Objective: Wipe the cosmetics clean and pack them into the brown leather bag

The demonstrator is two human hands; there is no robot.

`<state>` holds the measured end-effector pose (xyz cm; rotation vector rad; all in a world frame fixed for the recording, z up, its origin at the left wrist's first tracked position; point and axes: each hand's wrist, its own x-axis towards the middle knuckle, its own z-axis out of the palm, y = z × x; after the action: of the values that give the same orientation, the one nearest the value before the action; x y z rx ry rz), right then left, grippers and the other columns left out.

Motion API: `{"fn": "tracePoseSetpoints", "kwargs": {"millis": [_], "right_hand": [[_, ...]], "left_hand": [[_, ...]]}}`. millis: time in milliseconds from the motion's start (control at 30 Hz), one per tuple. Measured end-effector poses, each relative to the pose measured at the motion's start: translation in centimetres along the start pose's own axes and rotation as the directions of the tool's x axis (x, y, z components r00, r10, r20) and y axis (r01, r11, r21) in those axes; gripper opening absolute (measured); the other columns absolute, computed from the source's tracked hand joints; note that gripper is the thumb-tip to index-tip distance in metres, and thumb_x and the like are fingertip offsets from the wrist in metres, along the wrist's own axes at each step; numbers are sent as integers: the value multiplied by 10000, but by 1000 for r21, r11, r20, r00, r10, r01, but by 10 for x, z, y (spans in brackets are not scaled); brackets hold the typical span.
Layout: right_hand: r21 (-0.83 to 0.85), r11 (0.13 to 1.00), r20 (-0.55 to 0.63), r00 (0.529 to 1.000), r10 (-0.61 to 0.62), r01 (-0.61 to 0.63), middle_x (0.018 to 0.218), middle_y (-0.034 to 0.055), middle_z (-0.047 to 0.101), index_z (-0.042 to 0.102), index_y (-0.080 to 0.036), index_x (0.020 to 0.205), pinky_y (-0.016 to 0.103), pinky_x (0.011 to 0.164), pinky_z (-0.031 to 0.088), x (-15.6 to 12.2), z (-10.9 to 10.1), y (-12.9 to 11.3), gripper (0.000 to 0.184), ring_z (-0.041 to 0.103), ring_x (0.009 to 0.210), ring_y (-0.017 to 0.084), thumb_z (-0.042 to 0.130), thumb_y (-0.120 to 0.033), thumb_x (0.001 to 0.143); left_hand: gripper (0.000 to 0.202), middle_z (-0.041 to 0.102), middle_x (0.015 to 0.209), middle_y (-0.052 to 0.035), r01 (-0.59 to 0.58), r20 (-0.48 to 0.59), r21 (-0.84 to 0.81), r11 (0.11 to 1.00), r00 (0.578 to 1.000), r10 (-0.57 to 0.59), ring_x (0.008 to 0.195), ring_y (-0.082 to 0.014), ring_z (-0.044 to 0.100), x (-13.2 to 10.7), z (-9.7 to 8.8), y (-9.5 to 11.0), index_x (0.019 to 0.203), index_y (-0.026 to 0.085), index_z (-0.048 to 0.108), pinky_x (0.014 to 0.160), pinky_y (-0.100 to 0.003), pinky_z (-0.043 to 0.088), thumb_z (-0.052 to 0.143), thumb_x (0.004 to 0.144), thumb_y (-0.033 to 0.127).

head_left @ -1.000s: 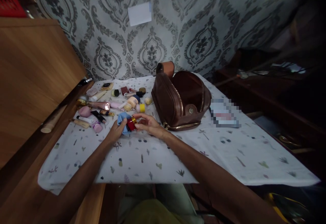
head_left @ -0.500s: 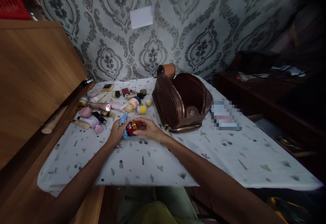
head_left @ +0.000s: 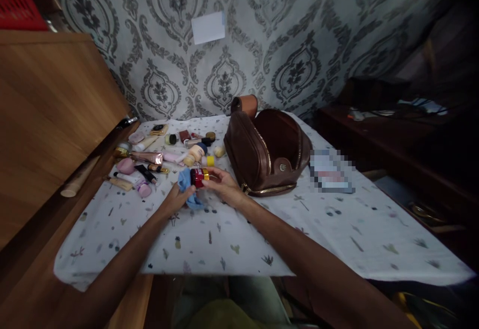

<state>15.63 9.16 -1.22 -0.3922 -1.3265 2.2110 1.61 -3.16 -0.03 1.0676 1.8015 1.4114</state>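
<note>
A small red jar with a gold lid (head_left: 199, 177) is held on its side above the table, between both hands. My right hand (head_left: 223, 185) grips it at the gold lid end. In my left hand (head_left: 177, 198) is a light blue cloth (head_left: 193, 201), pressed against the base end of the jar, with part of the cloth hanging down. Just right of my hands stands a brown toiletry bag (head_left: 249, 154), its top unzipped and gaping. Cosmetics lie to the left, among them a pink tube (head_left: 147, 157) and a pink sponge (head_left: 125, 165).
The table has a white patterned cloth (head_left: 239, 249). A pixelated flat packet (head_left: 331, 170) lies right of the bag. A wooden cabinet (head_left: 56, 119) borders the left side, and a patterned wall (head_left: 224, 79) rises behind. Dark furniture (head_left: 374, 124) stands at the right.
Both hands have shifted slightly right and up with the jar. More of the blue cloth now hangs below the jar.
</note>
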Motion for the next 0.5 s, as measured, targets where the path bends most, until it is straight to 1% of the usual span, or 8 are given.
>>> {"fn": "tracePoseSetpoints", "kwargs": {"millis": [33,100,200,267,333,400,467,500], "right_hand": [[-15,1000,-15,1000,-24,24,1038,42,710,654,-207,1050,373,896,550,1,0,0,588,673,940,192,901,-397,550],[-82,994,-27,996,-79,77,1048,45,708,654,-213,1071,385,927,536,2,0,0,598,663,973,199,900,-393,556],[-208,964,-8,986,-169,163,1073,52,690,647,-222,1118,401,938,530,3,-1,1,613,637,1037,214,888,-398,583],[-300,922,13,968,-252,244,1139,62,654,641,-237,1160,397,917,537,2,-2,2,615,617,1069,222,866,-427,620],[-431,835,70,935,-347,342,1201,76,610,641,-251,1197,397,906,536,0,-3,2,599,599,1088,231,841,-444,667],[-561,707,158,894,-420,431,1213,87,590,645,-256,1220,424,955,504,-3,-3,1,554,578,1111,246,813,-435,723],[-639,598,224,861,-457,484,1198,92,589,636,-258,1249,448,1017,455,-6,-3,1,523,557,1140,258,778,-427,775],[-661,567,237,853,-464,492,1196,94,586,618,-258,1279,453,1031,440,-7,-2,1,541,551,1143,261,766,-432,789]], "left_hand": [[475,603,578,10,4,26,5,1000,1000,-4,505,-152,527,-1,1,-1,744,181,637,436,-255,422,709,679,646],[489,613,593,10,4,68,15,1000,998,-5,507,-138,530,-1,1,-2,743,174,636,459,-244,439,677,712,659],[529,619,600,3,-7,84,21,1000,996,6,522,-131,538,1,2,-2,716,166,624,513,-245,463,594,772,691],[545,617,604,2,-13,79,23,1000,997,11,522,-132,533,2,3,-1,719,166,617,515,-247,459,561,790,703],[545,607,600,9,-19,66,22,1000,998,17,526,-133,529,1,4,1,727,169,608,524,-250,460,547,799,705],[535,598,592,15,-25,55,20,999,998,24,540,-135,531,1,5,3,720,171,604,551,-253,468,558,795,698],[521,611,608,11,-28,49,15,999,998,28,570,-142,545,1,5,4,735,168,623,578,-254,474,582,786,685],[519,625,628,6,-28,46,12,1000,999,27,587,-146,554,1,4,5,758,165,639,587,-255,475,593,780,681]]}}
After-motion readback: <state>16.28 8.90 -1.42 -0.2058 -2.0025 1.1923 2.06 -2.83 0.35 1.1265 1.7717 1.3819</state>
